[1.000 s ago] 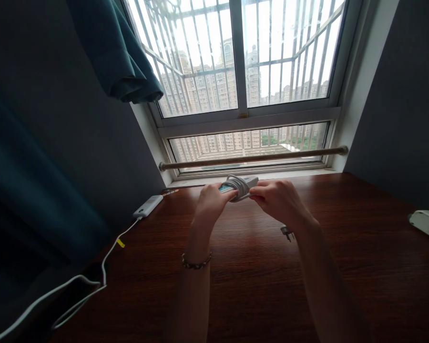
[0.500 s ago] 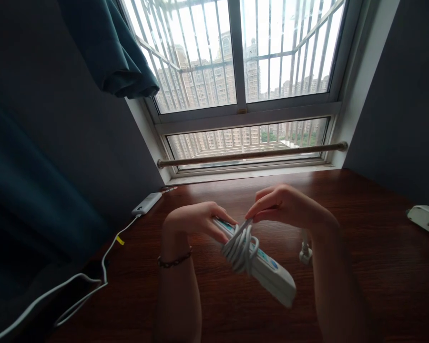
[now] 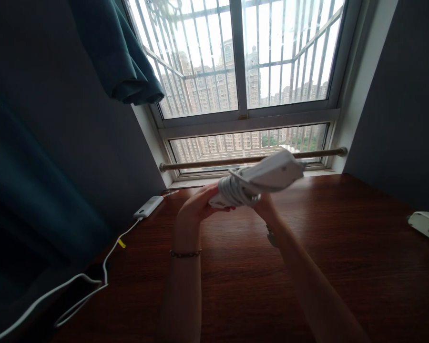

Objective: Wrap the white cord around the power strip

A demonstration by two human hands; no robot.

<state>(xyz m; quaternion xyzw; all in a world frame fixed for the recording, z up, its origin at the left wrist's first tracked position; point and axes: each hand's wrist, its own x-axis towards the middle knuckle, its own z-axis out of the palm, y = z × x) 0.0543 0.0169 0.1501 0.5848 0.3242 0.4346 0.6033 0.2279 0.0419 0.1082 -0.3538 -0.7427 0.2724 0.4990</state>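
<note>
A white power strip, slightly blurred, is held tilted above the table with its far end raised to the right. Several turns of its pale cord are wrapped around it near the left end. My left hand grips that left end, fingers closed around it. Behind and below the strip is my right hand; its fingers are hidden by the strip and cord. A pale plug hangs beside my right wrist.
On the brown wooden table, a white box-shaped device lies at the left with a white cable running from it. Another white power strip sits at the right edge. A barred window and a rail stand behind.
The power strip has been lifted and turned, its far end swinging up. My right hand has gone from pinching the cord above the strip to behind and beneath it.
</note>
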